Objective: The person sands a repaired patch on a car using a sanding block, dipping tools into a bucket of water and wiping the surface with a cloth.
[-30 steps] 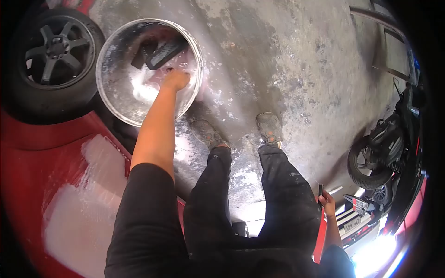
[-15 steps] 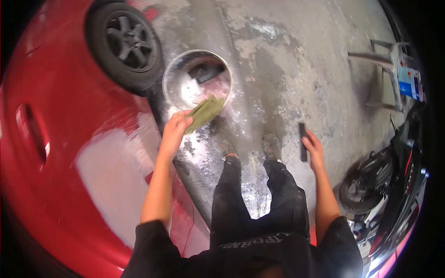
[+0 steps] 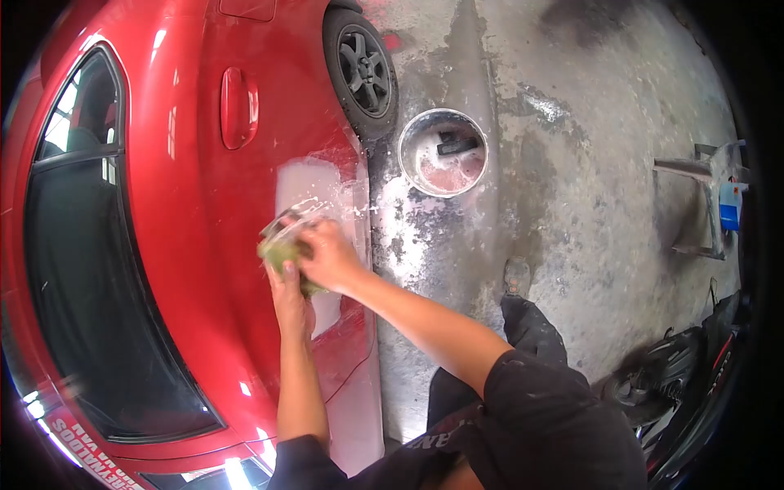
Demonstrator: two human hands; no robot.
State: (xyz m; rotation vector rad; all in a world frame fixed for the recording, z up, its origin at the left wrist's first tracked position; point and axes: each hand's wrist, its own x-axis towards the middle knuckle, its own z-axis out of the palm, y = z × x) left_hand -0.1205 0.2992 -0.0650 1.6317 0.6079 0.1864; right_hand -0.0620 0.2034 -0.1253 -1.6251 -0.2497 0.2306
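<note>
Against the car's side, both hands meet over a pale grey patch (image 3: pixel 306 184) on the red panel. My left hand (image 3: pixel 286 290) is closed on a green cloth (image 3: pixel 279 250), thumb up and fingers partly hidden. Just above and right of it, my right hand (image 3: pixel 328 255) is closed and blurred by motion, pressed up to the cloth. The dark flat block it held is mostly hidden between the hands. White splashes of water streak the panel around them.
A round bucket (image 3: pixel 443 153) of cloudy water with a dark object in it stands on the wet concrete floor (image 3: pixel 588 212), near the car wheel (image 3: pixel 363 69). To the right are a metal stand (image 3: pixel 710 200), a blue and white container (image 3: pixel 731 206) and a motorcycle (image 3: pixel 670 380).
My view and body have turned toward the car. Both hands, earlier apart with cloth in the left and block in the right, have come together at the grey patch, and water is splashing.
</note>
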